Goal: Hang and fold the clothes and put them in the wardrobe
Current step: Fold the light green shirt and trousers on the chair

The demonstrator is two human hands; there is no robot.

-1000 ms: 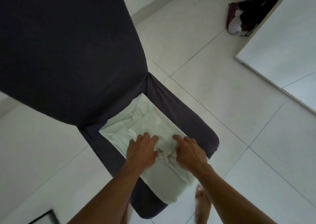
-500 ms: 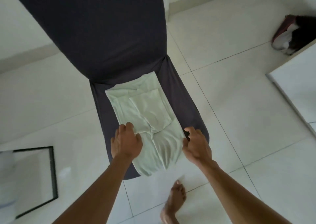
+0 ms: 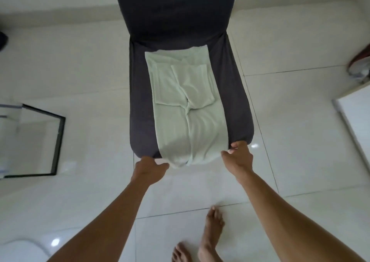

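Note:
A pale green garment (image 3: 186,105) lies folded lengthwise on the seat of a dark grey covered chair (image 3: 140,109), its lower end hanging over the seat's front edge. My left hand (image 3: 149,167) pinches the garment's bottom left corner just below the seat edge. My right hand (image 3: 239,157) pinches the bottom right corner, thumb and fingers closed on the cloth. Both sleeves are folded in over the upper half of the garment.
White tiled floor all around. A black-framed mirror or glass panel (image 3: 58,141) leans at the left. A pile of dark and red clothes (image 3: 360,65) lies at the right edge beside a white wardrobe panel (image 3: 354,117). My bare feet (image 3: 210,235) stand below the chair.
Both hands slid down from the middle of the garment to its bottom corners at the seat's front edge. My view swung round so the chair now stands straight ahead.

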